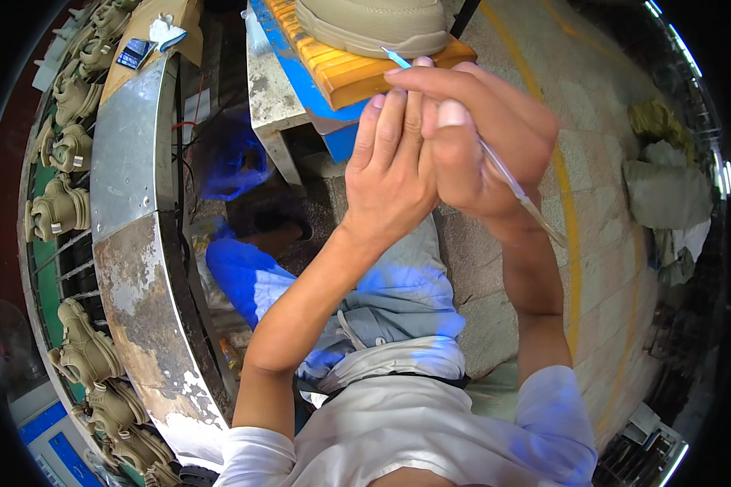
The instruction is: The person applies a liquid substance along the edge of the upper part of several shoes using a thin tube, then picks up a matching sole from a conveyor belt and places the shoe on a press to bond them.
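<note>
- Atop an orange-yellow slatted block (345, 83), at the top of the view, sits a tan shoe (374, 24), only its lower part in sight.
- Just below the shoe, the right hand (495, 130) holds a slim brush (505, 172) in a narrow pinch, its pale-blue pointed end by the sole; whether that end touches is unclear.
- The left hand (394, 174) lies against the right, fingers bent and close together; I cannot tell whether it grips anything.
- Under the block lies a blue board (296, 69), on a worn pale stand (272, 109).
- On the worktop at upper left, a small dark rectangular item (135, 53) bears pale print too tiny to read, next to a crumpled white glove (166, 31).
- Along the left rack, tan shoes (61, 209) carry small pale tags, their lettering illegible.
</note>
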Action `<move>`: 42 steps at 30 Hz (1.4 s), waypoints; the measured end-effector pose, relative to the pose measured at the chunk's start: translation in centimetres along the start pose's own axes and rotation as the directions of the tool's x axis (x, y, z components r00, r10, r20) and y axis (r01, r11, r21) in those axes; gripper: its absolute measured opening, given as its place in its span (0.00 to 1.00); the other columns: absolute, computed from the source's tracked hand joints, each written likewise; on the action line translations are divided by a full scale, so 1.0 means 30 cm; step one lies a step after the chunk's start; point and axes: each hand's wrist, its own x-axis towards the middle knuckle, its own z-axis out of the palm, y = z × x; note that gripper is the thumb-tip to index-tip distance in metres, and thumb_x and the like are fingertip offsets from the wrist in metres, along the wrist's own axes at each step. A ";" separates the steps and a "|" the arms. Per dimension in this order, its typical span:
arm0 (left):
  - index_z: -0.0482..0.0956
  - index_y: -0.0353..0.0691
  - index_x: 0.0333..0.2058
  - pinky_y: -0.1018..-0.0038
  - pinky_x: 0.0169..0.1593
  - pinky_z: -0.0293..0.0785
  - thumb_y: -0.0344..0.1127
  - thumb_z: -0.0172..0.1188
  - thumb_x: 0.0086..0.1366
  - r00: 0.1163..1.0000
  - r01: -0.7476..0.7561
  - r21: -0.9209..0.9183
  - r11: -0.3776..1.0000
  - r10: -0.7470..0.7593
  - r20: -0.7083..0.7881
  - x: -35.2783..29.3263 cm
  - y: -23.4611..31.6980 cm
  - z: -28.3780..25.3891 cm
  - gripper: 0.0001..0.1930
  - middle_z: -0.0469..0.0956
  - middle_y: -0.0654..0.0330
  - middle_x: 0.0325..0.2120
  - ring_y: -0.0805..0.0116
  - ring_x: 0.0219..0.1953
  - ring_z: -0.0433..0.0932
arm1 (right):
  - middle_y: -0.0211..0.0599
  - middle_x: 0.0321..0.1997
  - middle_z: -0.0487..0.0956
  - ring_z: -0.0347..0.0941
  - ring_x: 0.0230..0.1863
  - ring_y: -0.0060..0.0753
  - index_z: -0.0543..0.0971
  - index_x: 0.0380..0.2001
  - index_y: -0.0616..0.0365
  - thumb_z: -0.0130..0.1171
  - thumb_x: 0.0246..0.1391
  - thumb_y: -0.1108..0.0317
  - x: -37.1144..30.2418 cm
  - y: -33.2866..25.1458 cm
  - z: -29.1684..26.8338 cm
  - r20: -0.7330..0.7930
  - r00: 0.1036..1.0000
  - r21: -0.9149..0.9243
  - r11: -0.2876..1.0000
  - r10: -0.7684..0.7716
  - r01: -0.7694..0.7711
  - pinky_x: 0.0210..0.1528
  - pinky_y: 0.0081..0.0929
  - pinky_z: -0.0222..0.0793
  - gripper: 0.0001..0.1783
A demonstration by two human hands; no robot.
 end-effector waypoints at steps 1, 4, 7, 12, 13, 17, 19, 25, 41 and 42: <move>0.79 0.30 0.58 0.55 0.69 0.68 0.38 0.56 0.69 1.000 0.006 -0.028 1.000 -0.006 -0.004 -0.001 0.001 0.002 0.23 0.79 0.47 0.59 0.51 0.62 0.76 | 0.43 0.26 0.82 0.78 0.25 0.35 0.86 0.38 0.69 0.51 0.59 0.73 0.004 0.000 0.002 0.023 0.999 -0.036 0.999 0.024 -0.023 0.31 0.28 0.76 0.15; 0.79 0.33 0.58 0.52 0.69 0.68 0.41 0.63 0.65 0.998 -0.014 -0.037 0.999 0.017 0.066 -0.007 -0.024 -0.021 0.26 0.78 0.46 0.61 0.47 0.63 0.75 | 0.41 0.27 0.82 0.78 0.25 0.33 0.87 0.39 0.67 0.51 0.59 0.75 -0.001 -0.008 0.002 0.051 0.995 -0.123 0.990 0.080 -0.074 0.31 0.27 0.76 0.15; 0.81 0.35 0.58 0.58 0.68 0.69 0.36 0.61 0.64 0.998 -0.018 -0.008 1.000 0.019 0.057 -0.007 -0.053 -0.036 0.24 0.77 0.50 0.64 0.53 0.61 0.76 | 0.40 0.27 0.83 0.79 0.24 0.32 0.87 0.38 0.65 0.53 0.57 0.76 0.002 -0.008 -0.002 -0.002 0.996 -0.094 0.992 0.090 -0.089 0.29 0.26 0.75 0.13; 0.83 0.36 0.58 0.63 0.62 0.75 0.29 0.60 0.57 0.999 -0.037 -0.032 0.999 0.037 -0.003 -0.008 -0.115 -0.055 0.27 0.77 0.53 0.65 0.59 0.55 0.78 | 0.37 0.26 0.84 0.78 0.24 0.24 0.88 0.40 0.65 0.52 0.59 0.76 0.019 -0.005 -0.020 0.008 0.986 0.000 0.986 0.169 -0.169 0.28 0.21 0.74 0.15; 0.83 0.36 0.58 0.63 0.62 0.75 0.29 0.61 0.56 0.999 -0.049 -0.035 0.998 0.048 -0.015 -0.010 -0.131 -0.059 0.28 0.77 0.53 0.65 0.59 0.54 0.79 | 0.36 0.26 0.84 0.77 0.24 0.21 0.88 0.41 0.65 0.49 0.60 0.76 0.027 -0.014 -0.025 0.036 0.980 0.014 0.980 0.196 -0.196 0.29 0.19 0.73 0.17; 0.84 0.36 0.55 0.60 0.55 0.79 0.26 0.62 0.49 0.990 -0.117 -0.068 0.991 0.112 -0.085 -0.028 -0.230 -0.078 0.29 0.80 0.51 0.62 0.56 0.49 0.81 | 0.36 0.26 0.84 0.76 0.25 0.19 0.88 0.42 0.67 0.45 0.61 0.76 0.019 -0.013 -0.002 0.063 0.966 0.152 0.954 0.253 -0.260 0.29 0.18 0.72 0.20; 0.85 0.36 0.54 0.60 0.53 0.79 0.24 0.62 0.48 0.986 -0.134 -0.076 0.988 0.126 -0.107 -0.033 -0.276 -0.093 0.30 0.82 0.51 0.60 0.55 0.48 0.81 | 0.38 0.26 0.83 0.76 0.25 0.21 0.88 0.42 0.68 0.45 0.60 0.76 0.011 -0.020 0.020 0.055 0.950 0.213 0.926 0.307 -0.312 0.29 0.19 0.72 0.20; 0.86 0.38 0.52 0.57 0.63 0.72 0.22 0.61 0.52 0.983 -0.121 -0.065 0.990 0.110 -0.150 -0.077 -0.446 -0.115 0.26 0.85 0.52 0.56 0.52 0.53 0.80 | 0.37 0.26 0.82 0.76 0.25 0.22 0.87 0.42 0.67 0.48 0.60 0.75 -0.029 0.003 0.157 -0.047 0.969 0.330 0.919 0.242 -0.214 0.29 0.20 0.73 0.18; 0.70 0.26 0.65 0.63 0.63 0.72 0.54 0.71 0.67 0.830 0.558 -0.214 0.802 -0.531 0.173 0.090 -0.758 -0.147 0.41 0.78 0.40 0.57 0.53 0.59 0.77 | 0.38 0.31 0.85 0.83 0.30 0.31 0.88 0.46 0.57 0.53 0.66 0.70 0.080 0.357 0.460 -0.063 0.990 0.251 0.962 0.125 -0.105 0.34 0.29 0.79 0.15; 0.69 0.27 0.66 0.62 0.62 0.73 0.54 0.75 0.63 0.882 0.464 -0.102 0.880 -0.448 0.145 0.090 -0.782 -0.136 0.44 0.78 0.41 0.56 0.52 0.58 0.78 | 0.39 0.32 0.85 0.83 0.30 0.33 0.88 0.46 0.56 0.53 0.66 0.70 0.083 0.361 0.448 -0.055 0.994 0.174 0.981 0.098 -0.087 0.35 0.30 0.79 0.15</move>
